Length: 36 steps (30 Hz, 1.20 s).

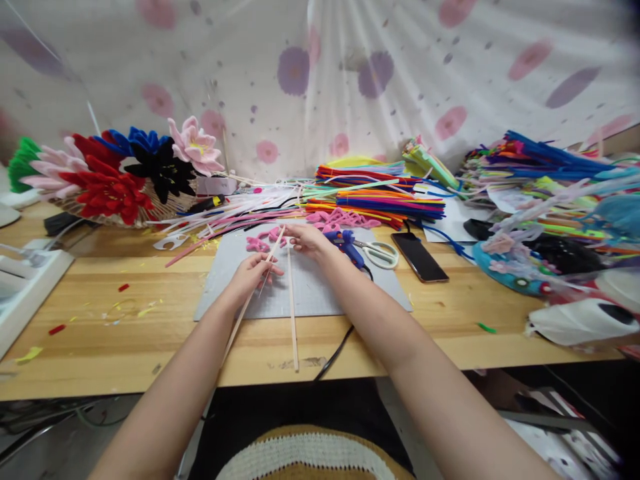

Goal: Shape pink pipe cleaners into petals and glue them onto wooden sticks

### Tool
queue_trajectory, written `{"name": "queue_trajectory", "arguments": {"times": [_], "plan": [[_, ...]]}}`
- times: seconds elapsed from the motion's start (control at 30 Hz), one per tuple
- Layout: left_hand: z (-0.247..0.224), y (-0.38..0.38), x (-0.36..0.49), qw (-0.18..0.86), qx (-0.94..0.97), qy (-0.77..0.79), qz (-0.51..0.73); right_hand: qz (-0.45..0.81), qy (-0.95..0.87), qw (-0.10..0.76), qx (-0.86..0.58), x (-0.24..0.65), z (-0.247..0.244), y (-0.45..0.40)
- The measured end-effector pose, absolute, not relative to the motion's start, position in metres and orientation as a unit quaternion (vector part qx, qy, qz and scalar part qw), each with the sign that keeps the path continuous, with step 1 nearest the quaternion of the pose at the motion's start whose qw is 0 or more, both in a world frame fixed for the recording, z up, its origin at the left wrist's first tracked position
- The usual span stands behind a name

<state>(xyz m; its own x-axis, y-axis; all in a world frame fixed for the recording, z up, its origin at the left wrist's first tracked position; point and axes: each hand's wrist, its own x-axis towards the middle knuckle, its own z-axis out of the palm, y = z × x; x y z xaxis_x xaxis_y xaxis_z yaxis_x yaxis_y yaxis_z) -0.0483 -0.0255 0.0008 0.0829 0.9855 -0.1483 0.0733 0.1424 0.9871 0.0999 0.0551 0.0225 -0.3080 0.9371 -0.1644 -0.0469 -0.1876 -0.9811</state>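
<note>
My left hand pinches a long pale pipe cleaner that slants up from the table's near edge. A thin wire-like line shows by its fingers. Just above and to the right, my right hand has its fingers closed around the upper ends of the pale strands. A second pale pipe cleaner runs from below these fingers toward the near edge; whether the two are joined is hidden. Beneath both hands lies a grey mat. Pink bent pipe-cleaner pieces rest on it, just beyond my left hand.
Right of my right hand are a blue glue gun, scissors and a phone. Bundles of coloured pipe cleaners lie behind. Fuzzy flowers stand back left, a power strip at left, a white roll at right.
</note>
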Motion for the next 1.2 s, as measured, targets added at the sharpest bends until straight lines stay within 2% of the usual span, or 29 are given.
{"name": "queue_trajectory", "arguments": {"times": [0.1, 0.33, 0.53, 0.83, 0.93, 1.07, 1.2], "plan": [[0.0, -0.026, -0.048, 0.541, 0.502, 0.528, 0.421, 0.65, -0.468, 0.412, -0.435, 0.098, 0.02, 0.06], [0.004, -0.029, -0.047, 0.549, 0.512, 0.529, 0.397, 0.573, -0.484, 0.467, -0.469, 0.1, 0.024, 0.06], [0.004, -0.031, -0.045, 0.566, 0.496, 0.523, 0.399, 0.562, -0.48, 0.483, -0.469, 0.099, 0.023, 0.06], [-0.004, -0.021, -0.049, 0.496, 0.399, 0.567, 0.522, 0.627, -0.45, 0.462, -0.436, 0.095, 0.019, 0.057], [0.0, -0.02, -0.049, 0.544, 0.361, 0.553, 0.517, 0.646, -0.45, 0.449, -0.423, 0.09, 0.016, 0.054], [0.005, -0.022, -0.05, 0.666, 0.329, 0.479, 0.468, 0.66, -0.479, 0.433, -0.385, 0.082, 0.011, 0.05], [0.006, -0.021, -0.053, 0.728, 0.283, 0.441, 0.444, 0.67, -0.483, 0.427, -0.369, 0.077, 0.007, 0.047]]}}
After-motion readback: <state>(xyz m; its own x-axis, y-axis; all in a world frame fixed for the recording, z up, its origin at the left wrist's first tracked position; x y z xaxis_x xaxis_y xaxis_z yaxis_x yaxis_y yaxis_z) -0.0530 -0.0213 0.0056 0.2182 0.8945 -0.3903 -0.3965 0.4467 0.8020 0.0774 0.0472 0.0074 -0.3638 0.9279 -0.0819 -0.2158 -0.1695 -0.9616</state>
